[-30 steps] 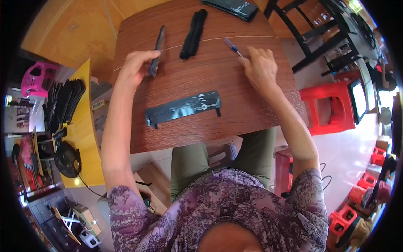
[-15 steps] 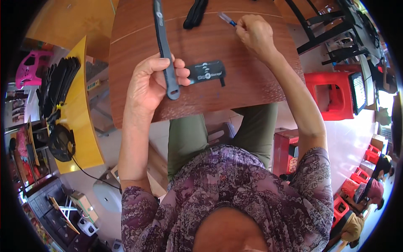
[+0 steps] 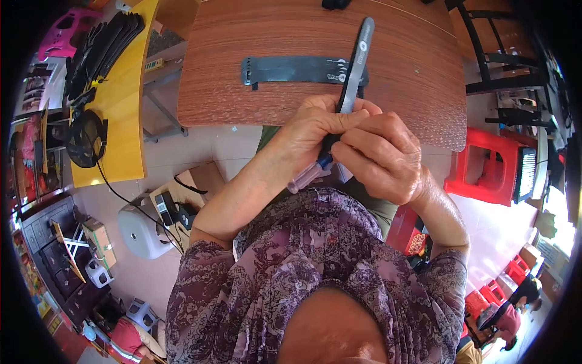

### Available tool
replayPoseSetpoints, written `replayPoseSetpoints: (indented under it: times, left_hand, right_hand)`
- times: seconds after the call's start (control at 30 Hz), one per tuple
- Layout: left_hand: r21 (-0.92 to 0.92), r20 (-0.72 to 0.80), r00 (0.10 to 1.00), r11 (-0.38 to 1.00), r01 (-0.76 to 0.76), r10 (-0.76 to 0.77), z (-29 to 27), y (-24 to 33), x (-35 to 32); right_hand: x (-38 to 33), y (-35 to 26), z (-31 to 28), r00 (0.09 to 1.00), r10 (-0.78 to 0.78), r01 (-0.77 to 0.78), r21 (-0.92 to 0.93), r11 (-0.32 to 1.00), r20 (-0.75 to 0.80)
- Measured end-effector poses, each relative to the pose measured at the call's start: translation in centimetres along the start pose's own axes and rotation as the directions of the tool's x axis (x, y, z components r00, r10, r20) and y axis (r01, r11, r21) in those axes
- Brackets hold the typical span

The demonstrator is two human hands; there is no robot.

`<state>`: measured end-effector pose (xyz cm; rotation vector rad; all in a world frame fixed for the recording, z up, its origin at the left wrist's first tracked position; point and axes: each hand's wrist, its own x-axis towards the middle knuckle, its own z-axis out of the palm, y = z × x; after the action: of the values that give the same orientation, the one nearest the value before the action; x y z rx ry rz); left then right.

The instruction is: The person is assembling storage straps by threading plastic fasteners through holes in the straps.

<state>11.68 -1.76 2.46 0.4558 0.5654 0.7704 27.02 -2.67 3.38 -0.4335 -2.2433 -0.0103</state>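
Near the table's front edge my two hands are close together, both closed. My left hand (image 3: 309,124) pinches a long grey strap (image 3: 359,60), which stands up and away from me with its rounded end at the top. Its lower end is hidden among my fingers. My right hand (image 3: 388,158) holds a small tool (image 3: 309,175) with a clear handle and a blue collar, pointing down toward my body. The tool's tip is hidden by my hands. Beyond them, a flat dark grey-green printed strip (image 3: 285,70) lies on the wooden table (image 3: 242,103), partly behind the strap.
Black straps lie in a pile (image 3: 106,51) on the yellow table (image 3: 118,121) at left, beside a small black fan (image 3: 85,138). A dark item (image 3: 335,3) sits at the table's far edge. A red stool (image 3: 485,164) stands at right. Other people are in the background.
The strap has moved right and toward me in my left hand. My right hand has brought the tool down from the far right to meet it. The view has shifted, showing the strip's full length.
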Motion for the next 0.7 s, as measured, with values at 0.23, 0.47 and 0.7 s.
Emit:
replayPoseSetpoints:
  times: [0.23,0.47,0.7]
  left_hand:
    - [0.245,-0.205,0.912,0.921,-0.305,0.356,0.2,-1.3,-0.3]
    - [0.329,-0.261,0.820,0.846,-0.421,0.509,1.4,-1.2,-0.1]
    - [0.435,-0.188,0.675,0.676,-0.595,0.714,0.9,-1.7,1.2]
  right_hand:
    - [-0.5,-3.2,-1.7,0.644,0.762,-0.751,0.140,0.646,-0.063]
    - [0.2,-4.2,1.1,0.204,0.934,-0.813,0.583,-0.005,0.292]
    - [1.0,-4.4,1.4,0.243,0.943,-0.722,0.692,0.018,0.229]
